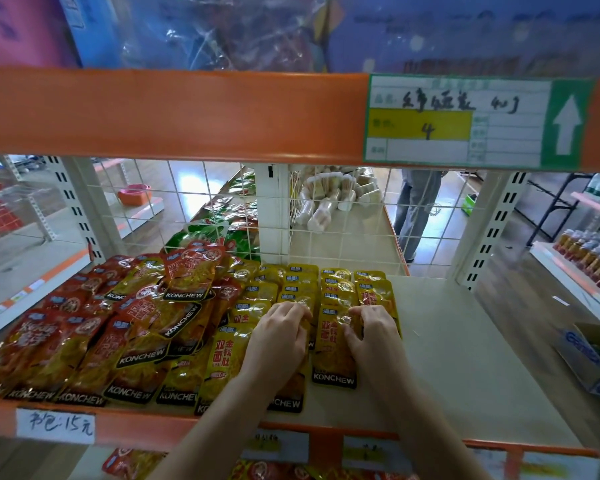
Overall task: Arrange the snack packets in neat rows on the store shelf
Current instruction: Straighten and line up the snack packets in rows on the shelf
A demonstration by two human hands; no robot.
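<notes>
Yellow snack packets (333, 355) lie in overlapping rows on the cream shelf (465, 358), running from the front edge back to the wire grid. My left hand (279, 341) lies on a yellow packet in the middle row, fingers curled over its top. Just to its right, my right hand (371, 332) rests on the neighbouring yellow packet, fingertips bent and pinching its foil. Red snack packets (84, 341) lie in a loose heap on the shelf's left half, several stacked crookedly.
An orange beam with a green price tag (465, 123) hangs low overhead. A white wire grid (343, 220) closes the shelf's back. A cardboard box (593, 358) sits at the right. A person (416, 209) stands in the aisle beyond.
</notes>
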